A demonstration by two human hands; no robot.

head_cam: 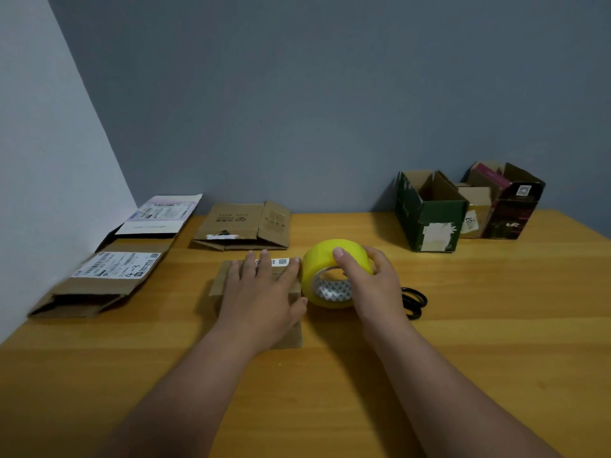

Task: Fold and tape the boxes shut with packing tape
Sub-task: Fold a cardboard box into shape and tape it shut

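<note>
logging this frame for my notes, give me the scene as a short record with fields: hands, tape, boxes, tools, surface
left hand: left hand pressed flat, fingers straight, on the small cardboard box
right hand: right hand grips the yellow tape roll at the box's right edge
flat boxes: labelled flattened box at left; plain flattened box behind
upright boxes: open green box, dark box, a small brown box between them, far right
tools: black scissors beside the right hand
surface: wooden table
</note>
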